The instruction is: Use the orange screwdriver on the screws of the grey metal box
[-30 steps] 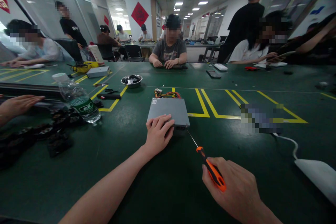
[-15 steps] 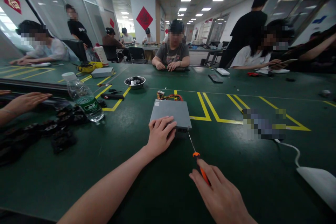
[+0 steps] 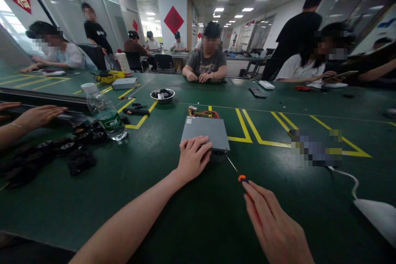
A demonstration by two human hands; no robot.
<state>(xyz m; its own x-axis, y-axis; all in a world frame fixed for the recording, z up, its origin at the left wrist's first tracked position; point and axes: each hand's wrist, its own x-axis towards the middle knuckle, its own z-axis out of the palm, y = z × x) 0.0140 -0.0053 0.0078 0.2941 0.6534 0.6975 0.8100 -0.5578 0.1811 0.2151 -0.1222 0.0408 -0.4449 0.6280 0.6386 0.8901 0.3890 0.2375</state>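
A grey computer power supply (image 3: 206,129) lies flat on the green table, its coloured cables (image 3: 206,113) bunched at the far side. My left hand (image 3: 194,156) grips its near left part, fingers over the top cover and thumb hidden. A screwdriver (image 3: 242,178) with an orange and dark handle is in my closed right hand (image 3: 272,214), at the near right of the unit. Its thin shaft slants up and left, and the tip is at the unit's near right corner. Whether the tip sits in a screw is too small to tell.
Left of me stand a water bottle (image 3: 107,115) and several black fan-like parts (image 3: 82,161), with another person's hands (image 3: 37,119) behind them. A metal bowl (image 3: 162,95) of small parts is farther back. At right lie a blurred-out item (image 3: 315,148) and a white cable (image 3: 348,175).
My right hand and the screwdriver handle have swung a little to the right, so the shaft slants more. My left hand stays on the power supply. The whole view has shifted slightly.
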